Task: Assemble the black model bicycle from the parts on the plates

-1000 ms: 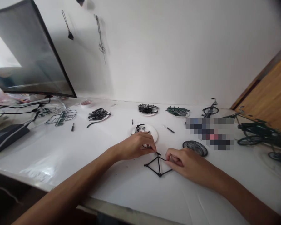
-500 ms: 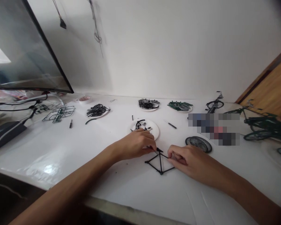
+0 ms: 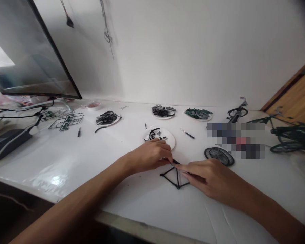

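A black model bicycle frame lies on the white table in front of me. My left hand is closed at its top corner, thumb and finger pinched by a small dark saddle-like piece. My right hand has its index fingertip at that same corner, with the thumb lower down and the palm side over the frame's right part. The fingers hide the exact contact points. Behind my left hand stands a white plate with small black parts. Two spoked wheels lie beyond my right hand.
Farther back are plates of black parts, more dark parts and green parts. A screwdriver lies nearby. Model bicycles stand at right. At left are green part sprues and a monitor.
My right index finger has stretched leftward to the frame's top corner, away from the right bar. My left hand stays pinched there. The whole view has shifted slightly.
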`<state>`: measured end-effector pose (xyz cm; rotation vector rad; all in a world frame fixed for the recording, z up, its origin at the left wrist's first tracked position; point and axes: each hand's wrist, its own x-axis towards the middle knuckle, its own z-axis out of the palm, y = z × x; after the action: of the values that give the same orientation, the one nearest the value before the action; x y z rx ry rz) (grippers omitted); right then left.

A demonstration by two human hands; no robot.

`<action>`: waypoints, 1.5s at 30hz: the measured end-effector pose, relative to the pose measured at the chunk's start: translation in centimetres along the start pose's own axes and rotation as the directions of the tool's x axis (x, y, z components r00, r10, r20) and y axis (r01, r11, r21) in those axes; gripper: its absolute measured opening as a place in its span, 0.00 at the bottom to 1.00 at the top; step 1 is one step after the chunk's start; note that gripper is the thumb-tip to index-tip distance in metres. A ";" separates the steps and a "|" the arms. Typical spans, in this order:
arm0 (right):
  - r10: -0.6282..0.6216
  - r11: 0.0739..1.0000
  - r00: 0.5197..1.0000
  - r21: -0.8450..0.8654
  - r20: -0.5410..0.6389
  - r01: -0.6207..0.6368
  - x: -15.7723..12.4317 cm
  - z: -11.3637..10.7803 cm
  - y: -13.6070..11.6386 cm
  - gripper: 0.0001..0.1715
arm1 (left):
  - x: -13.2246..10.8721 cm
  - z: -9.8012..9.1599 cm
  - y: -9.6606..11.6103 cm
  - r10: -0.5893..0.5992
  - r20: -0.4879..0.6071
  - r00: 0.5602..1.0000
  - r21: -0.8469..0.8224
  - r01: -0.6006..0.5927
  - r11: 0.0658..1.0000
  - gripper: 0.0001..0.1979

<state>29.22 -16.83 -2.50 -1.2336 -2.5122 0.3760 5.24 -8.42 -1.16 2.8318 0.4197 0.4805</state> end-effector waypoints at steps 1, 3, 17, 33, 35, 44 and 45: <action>-0.023 1.000 1.000 -0.022 -0.011 0.023 0.0 0.0 0.1 0.18 | 0.0 0.0 0.0 0.000 -0.003 1.000 0.001 0.000 1.000 0.04; -0.065 0.997 0.997 -0.054 -0.033 0.063 0.0 0.0 0.0 0.18 | 0.1 0.2 -0.1 0.006 -0.009 1.000 0.001 -0.006 1.000 0.03; -0.146 0.979 0.988 -0.148 -0.051 0.137 -0.1 0.2 0.1 0.18 | -1.6 -2.7 -2.1 -0.278 -0.297 0.914 0.094 0.317 0.944 0.11; -0.127 0.991 0.989 -0.054 -0.077 0.123 -0.1 0.3 -0.3 0.19 | -2.1 -1.7 -4.1 -0.367 -0.281 0.887 0.040 0.393 0.919 0.08; -0.107 0.994 0.992 -0.032 -0.064 0.105 -0.1 0.4 -0.3 0.19 | -2.4 -1.8 -4.5 -0.384 -0.287 0.877 0.035 0.410 0.911 0.08; -0.044 0.999 0.998 0.024 -0.050 0.045 0.1 0.6 -0.4 0.19 | -2.0 -1.2 -8.2 -0.422 -0.324 0.847 0.041 0.458 0.888 0.10; -0.042 0.999 0.998 0.029 -0.052 0.044 0.1 0.6 -0.4 0.19 | -1.7 -1.1 -8.8 -0.424 -0.330 0.843 0.045 0.463 0.885 0.11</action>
<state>28.59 -17.05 -2.86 -1.1613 -2.4759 0.3661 1.25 -0.59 -3.05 2.6366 1.1757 0.8222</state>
